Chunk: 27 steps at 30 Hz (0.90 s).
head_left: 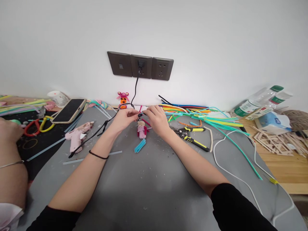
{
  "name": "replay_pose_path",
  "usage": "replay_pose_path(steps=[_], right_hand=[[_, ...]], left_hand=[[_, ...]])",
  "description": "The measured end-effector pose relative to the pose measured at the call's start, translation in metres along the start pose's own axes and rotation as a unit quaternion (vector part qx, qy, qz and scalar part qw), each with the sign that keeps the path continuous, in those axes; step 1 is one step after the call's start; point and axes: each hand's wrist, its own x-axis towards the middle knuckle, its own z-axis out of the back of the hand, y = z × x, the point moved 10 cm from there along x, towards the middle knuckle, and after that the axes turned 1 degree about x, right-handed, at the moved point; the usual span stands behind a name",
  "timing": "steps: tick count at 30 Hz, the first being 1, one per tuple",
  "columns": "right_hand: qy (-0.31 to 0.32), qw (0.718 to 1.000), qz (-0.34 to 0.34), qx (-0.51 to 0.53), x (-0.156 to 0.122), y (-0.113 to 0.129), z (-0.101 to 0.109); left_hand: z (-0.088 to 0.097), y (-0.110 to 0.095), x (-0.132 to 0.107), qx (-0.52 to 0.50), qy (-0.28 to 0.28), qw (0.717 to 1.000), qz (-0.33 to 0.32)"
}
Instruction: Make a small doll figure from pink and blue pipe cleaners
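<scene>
Near the back of the grey mat, my left hand (pixel 125 119) and my right hand (pixel 157 119) come close together, fingers pinched. Between the fingertips is a small piece of black pipe cleaner (pixel 140 115), partly hidden by the fingers. Right below it is a little pipe-cleaner figure (pixel 141 130) with a beige upper part and a pink and magenta lower part. Whether a hand also touches the figure I cannot tell. A folded blue pipe-cleaner piece (pixel 140 146) lies just in front of the figure.
Left of my arms are a pink glue gun (pixel 79 136), a phone (pixel 69 111) and another person's arm (pixel 12 154). Yellow-black wire strippers (pixel 196 138), many pipe cleaners (pixel 216 120) and a white cable (pixel 231 175) lie right. An orange-pink figure (pixel 123 101) stands at the wall.
</scene>
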Motion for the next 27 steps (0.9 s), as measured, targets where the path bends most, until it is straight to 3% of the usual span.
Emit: replay_pose_path(steps=[10,18,24,27], right_hand=[[0.002,0.999,-0.007,0.038,0.002,0.002,0.002],[-0.048,0.998,0.002,0.034,0.001,0.004,0.009],[-0.059,0.998,-0.003,0.026,-0.002,0.003,0.008],[-0.046,0.998,-0.018,0.027,-0.002,-0.002,0.005]], left_hand=[[0.001,0.001,0.0,-0.136,-0.062,0.989,-0.009],[-0.007,0.011,-0.007,-0.256,-0.125,0.958,0.017],[-0.015,0.019,-0.01,-0.294,-0.149,0.944,0.026],[-0.016,0.019,-0.009,-0.274,-0.139,0.951,0.035]])
